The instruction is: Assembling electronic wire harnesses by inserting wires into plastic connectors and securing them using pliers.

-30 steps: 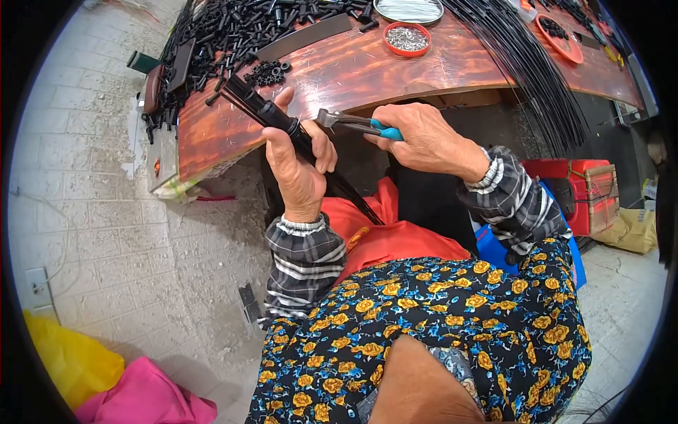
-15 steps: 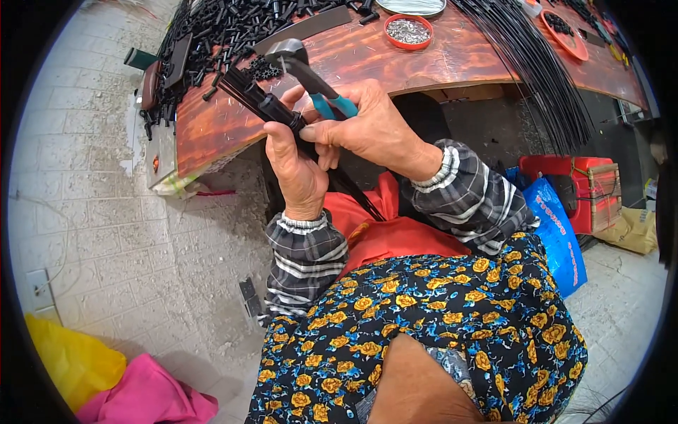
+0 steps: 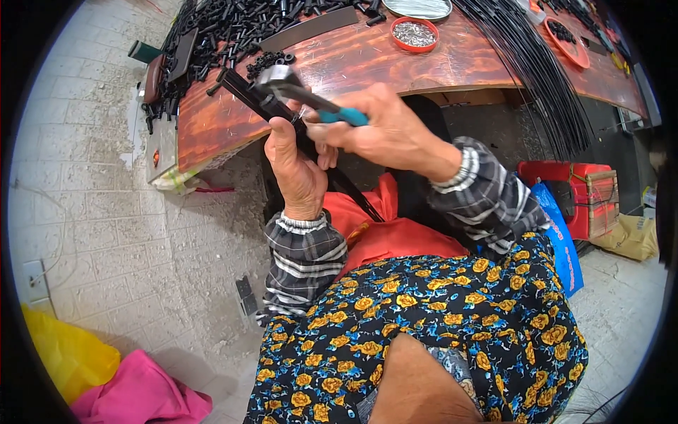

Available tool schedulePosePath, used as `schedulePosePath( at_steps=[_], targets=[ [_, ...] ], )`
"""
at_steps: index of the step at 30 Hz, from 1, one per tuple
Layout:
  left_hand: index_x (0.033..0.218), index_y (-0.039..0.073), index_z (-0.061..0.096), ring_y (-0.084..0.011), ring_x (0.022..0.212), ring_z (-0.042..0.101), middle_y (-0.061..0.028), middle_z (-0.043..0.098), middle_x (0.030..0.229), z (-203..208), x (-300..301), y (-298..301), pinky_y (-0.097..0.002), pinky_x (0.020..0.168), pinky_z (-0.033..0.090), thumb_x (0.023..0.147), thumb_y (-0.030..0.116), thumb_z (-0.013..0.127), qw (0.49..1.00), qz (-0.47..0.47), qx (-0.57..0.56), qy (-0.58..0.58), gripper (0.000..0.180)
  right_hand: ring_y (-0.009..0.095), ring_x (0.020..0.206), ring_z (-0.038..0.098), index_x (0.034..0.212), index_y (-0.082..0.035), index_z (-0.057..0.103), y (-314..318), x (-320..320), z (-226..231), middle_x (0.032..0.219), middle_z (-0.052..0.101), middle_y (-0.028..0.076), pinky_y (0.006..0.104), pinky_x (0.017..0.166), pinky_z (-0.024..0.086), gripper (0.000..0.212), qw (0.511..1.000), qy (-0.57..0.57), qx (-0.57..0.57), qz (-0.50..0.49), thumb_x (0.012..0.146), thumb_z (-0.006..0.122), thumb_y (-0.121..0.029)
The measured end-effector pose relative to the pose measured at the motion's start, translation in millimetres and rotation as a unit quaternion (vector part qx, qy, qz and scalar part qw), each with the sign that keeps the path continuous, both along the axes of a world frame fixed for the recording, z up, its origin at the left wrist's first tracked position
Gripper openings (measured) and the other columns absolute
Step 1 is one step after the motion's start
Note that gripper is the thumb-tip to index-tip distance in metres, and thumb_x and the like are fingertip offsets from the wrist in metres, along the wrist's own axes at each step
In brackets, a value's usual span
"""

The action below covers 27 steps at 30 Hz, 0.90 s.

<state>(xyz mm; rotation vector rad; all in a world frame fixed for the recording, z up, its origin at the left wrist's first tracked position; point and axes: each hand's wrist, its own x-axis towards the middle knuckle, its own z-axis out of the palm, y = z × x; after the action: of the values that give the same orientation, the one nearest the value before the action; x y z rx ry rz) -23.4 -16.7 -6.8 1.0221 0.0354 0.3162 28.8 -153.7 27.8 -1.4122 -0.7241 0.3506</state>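
Observation:
My left hand (image 3: 298,173) is wrapped round a bundle of thin black rods (image 3: 353,192) with a black collar. The bundle slants from above the table edge down to my red-covered lap. In my right hand (image 3: 395,134) is a pair of pliers (image 3: 280,76) with a metal head and teal handles, gripped by the handles. The pliers' head hovers over the upper part of the bundle, blurred by motion. My right fingertips are near the collar; whether they also touch it I cannot tell.
On the wooden table (image 3: 452,67) lie a heap of black tubular parts (image 3: 233,35), a red dish (image 3: 415,48) of small metal pieces and a sheaf of long black rods (image 3: 537,85) overhanging the edge. A red stool-like object (image 3: 561,173) and blue bag (image 3: 565,247) stand at the right.
My right hand has shifted slightly right and turned, swinging the pliers flatter and their head lower. Its fingers now close round the handles. My left hand and the bundle stay nearly in place.

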Motion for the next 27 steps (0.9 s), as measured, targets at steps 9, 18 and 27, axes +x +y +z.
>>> schedulePosePath(
  at_steps=[9, 18, 27],
  targets=[
    [0.132, -0.004, 0.041, -0.0080, 0.041, 0.037, -0.0005, 0.045, 0.055, -3, 0, 5, -0.0233, 0.038, 0.031, 0.090, 0.058, 0.048, 0.997, -0.063, -0.010, -0.051, 0.074, 0.033, 0.065, 0.061, 0.115, -0.012, 0.060, -56, 16, -23, 0.072, 0.062, 0.012, 0.0406, 0.058, 0.047, 0.038, 0.834, -0.404, -0.353, -0.128, 0.078, 0.068, -0.013],
    [0.129, -0.001, 0.047, -0.0079, 0.042, 0.038, -0.0005, 0.045, 0.054, 1, -4, 2, -0.0229, 0.039, 0.030, 0.092, 0.056, 0.048, 0.998, -0.053, -0.013, -0.037, 0.068, 0.037, 0.093, 0.050, 0.135, -0.006, 0.040, -41, 8, -6, 0.103, 0.050, 0.020, 0.0413, 0.075, 0.048, 0.069, 0.787, -0.458, -0.386, -0.151, 0.070, 0.059, 0.007],
    [0.124, 0.000, 0.053, -0.0088, 0.041, 0.039, -0.0004, 0.044, 0.054, 2, -2, 1, -0.0227, 0.039, 0.030, 0.093, 0.052, 0.049, 0.998, -0.051, -0.023, -0.032, 0.060, 0.035, 0.096, 0.048, 0.134, -0.006, 0.042, -38, 7, -3, 0.104, 0.049, 0.018, 0.0407, 0.080, 0.047, 0.071, 0.750, -0.511, -0.353, -0.229, 0.067, 0.057, 0.010]
  ],
)
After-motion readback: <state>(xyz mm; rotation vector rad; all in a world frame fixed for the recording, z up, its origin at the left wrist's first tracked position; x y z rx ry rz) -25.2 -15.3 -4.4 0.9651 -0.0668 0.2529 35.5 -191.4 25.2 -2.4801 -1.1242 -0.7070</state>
